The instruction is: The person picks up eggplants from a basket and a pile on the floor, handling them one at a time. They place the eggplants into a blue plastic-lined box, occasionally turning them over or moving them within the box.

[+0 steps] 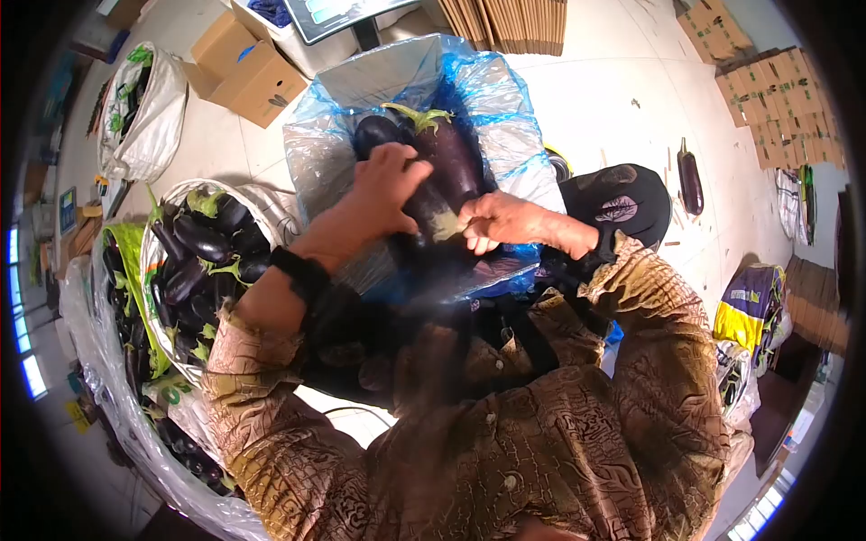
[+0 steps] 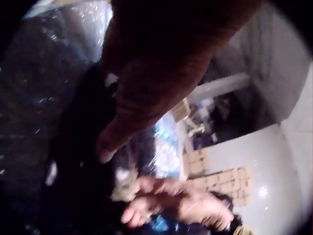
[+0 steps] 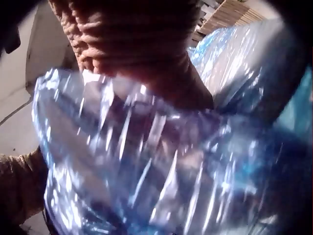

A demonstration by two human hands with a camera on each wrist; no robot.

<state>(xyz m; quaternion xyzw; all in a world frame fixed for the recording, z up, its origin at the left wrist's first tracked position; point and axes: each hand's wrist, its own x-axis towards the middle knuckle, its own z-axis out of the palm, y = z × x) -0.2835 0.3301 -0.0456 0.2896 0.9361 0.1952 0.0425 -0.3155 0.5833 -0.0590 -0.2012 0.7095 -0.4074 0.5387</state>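
Observation:
A cardboard box lined with blue plastic [image 1: 505, 117] holds several dark purple eggplants. My left hand [image 1: 388, 191] curls over a long eggplant [image 1: 451, 158] that lies with its green cap toward the far side. My right hand [image 1: 501, 224] grips the near, pale end of that eggplant. A second eggplant [image 1: 374, 133] lies beside it to the left. In the left wrist view my left hand's fingers [image 2: 110, 144] press on the dark eggplant [image 2: 73, 161], with the right hand [image 2: 176, 203] just below. The right wrist view shows my right hand [image 3: 146, 54] above the blurred plastic liner [image 3: 146, 166].
A white sack full of eggplants [image 1: 203, 257] stands at the left, with more sacks behind it [image 1: 140, 108]. Cardboard boxes [image 1: 253, 77] sit at the back left, flat cartons [image 1: 780, 104] at the right. One loose eggplant [image 1: 690, 180] lies on the pale floor.

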